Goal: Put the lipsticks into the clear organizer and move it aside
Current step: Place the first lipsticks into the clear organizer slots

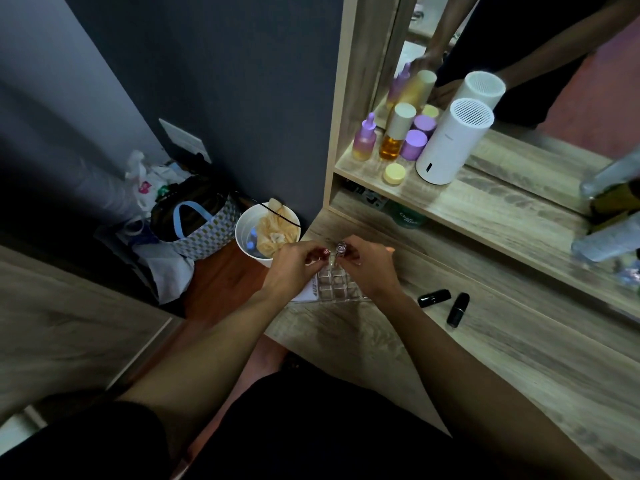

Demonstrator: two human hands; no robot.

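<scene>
The clear organizer (pixel 334 287), a grid of small square cells, sits at the left end of the wooden vanity top, partly covered by both hands. My left hand (pixel 294 268) pinches a small lipstick with a red top (pixel 325 251) over the organizer's far cells. My right hand (pixel 367 265) pinches a clear-capped lipstick (pixel 341 249) upright right beside it. Two black lipsticks (pixel 434 297) (pixel 458 309) lie loose on the vanity top to the right of my right forearm.
On the shelf above stand purple and amber bottles (pixel 391 136), a yellow jar (pixel 394 173) and a white cylinder device (pixel 450 140) before a mirror. A white bin (pixel 266 233) and bags (pixel 197 220) stand on the floor left of the vanity's edge. Clear bottles (pixel 606 237) lie at right.
</scene>
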